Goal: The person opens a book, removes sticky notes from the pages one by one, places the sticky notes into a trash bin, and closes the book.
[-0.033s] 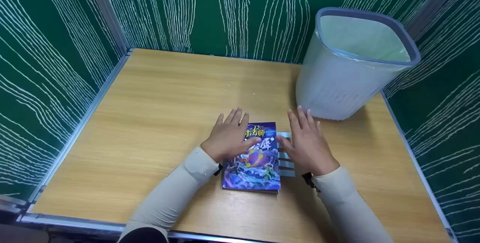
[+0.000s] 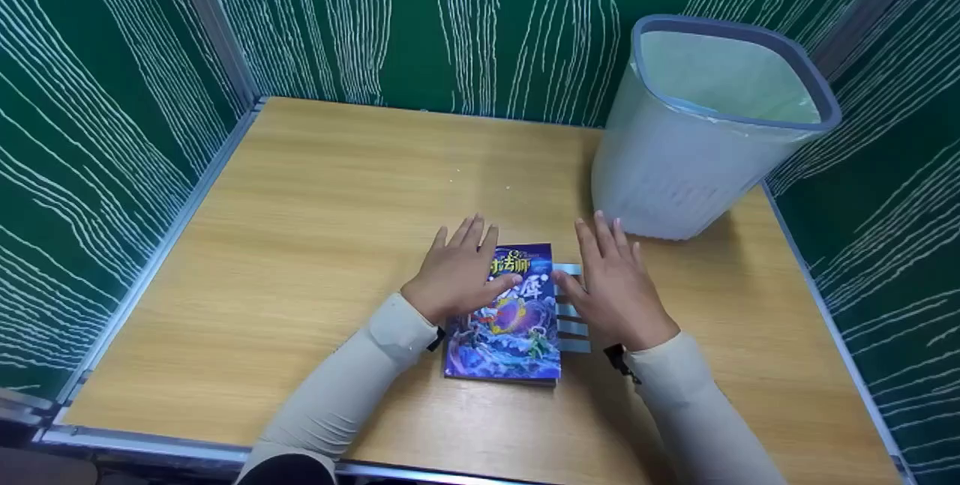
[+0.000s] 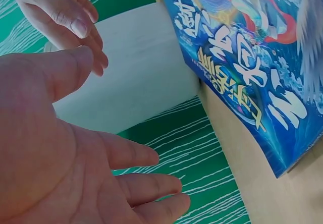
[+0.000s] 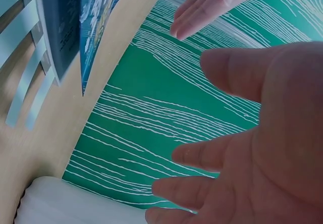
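A paperback book [image 2: 506, 350] with a blue and purple illustrated cover lies on the wooden table, its title in yellow and white characters. Several pale blue strips [image 2: 575, 345] stick out from its right edge; the right wrist view shows these strips [image 4: 26, 77] under the cover side. Over the book's upper left part is my left hand [image 2: 461, 275], fingers spread; in the left wrist view its palm [image 3: 40, 148] is apart from the cover. My right hand [image 2: 621, 291] hovers by the book's right edge, partly covering the strips. Both hands are empty, with fingers extended.
A whitish bin [image 2: 675, 178] with a grey-blue rim and a pale liner stands at the table's back right, just beyond my right fingertips. Green panels [image 2: 412, 28] with white wavy lines enclose the wooden table [image 2: 315, 193]. Small white specks lie behind the book.
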Demonstrator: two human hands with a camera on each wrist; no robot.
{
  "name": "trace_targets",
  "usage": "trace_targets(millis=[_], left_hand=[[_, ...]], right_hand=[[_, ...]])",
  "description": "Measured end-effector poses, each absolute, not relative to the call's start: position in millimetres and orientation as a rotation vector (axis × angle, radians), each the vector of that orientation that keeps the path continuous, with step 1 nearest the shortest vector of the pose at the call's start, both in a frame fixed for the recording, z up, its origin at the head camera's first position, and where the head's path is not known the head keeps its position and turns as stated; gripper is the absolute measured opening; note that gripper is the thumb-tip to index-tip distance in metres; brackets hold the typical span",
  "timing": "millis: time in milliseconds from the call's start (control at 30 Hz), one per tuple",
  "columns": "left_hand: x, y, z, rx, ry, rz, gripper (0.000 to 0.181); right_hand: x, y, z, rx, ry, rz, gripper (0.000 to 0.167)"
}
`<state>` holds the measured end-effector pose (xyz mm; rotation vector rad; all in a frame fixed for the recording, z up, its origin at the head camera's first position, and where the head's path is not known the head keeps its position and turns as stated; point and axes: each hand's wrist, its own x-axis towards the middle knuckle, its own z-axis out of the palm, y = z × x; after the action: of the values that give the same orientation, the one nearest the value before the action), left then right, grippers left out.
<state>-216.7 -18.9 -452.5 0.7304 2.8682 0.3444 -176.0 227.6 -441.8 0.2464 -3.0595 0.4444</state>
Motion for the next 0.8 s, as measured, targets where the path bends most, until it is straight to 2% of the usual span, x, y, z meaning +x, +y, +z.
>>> trace_targets(millis=[200,367,800], left_hand=[[-216.9,-17.5,-452.1,0.745,2.885,0.328,0.094],[-220.0,-13.9,-455.9,0.772,2.872,0.363,0.085],[-242.0,13.8,-465.1,0.883,2.790,0.411,0.074]], right_hand=[[-176.3,231.6,-441.4,0.229,-3.043,0.478,0.091],[-176.5,238.5,-446.8,0.208,-3.014,0.550,0.087],[-182.2,248.4,-476.2,0.159,-3.013,0.719,0.077]])
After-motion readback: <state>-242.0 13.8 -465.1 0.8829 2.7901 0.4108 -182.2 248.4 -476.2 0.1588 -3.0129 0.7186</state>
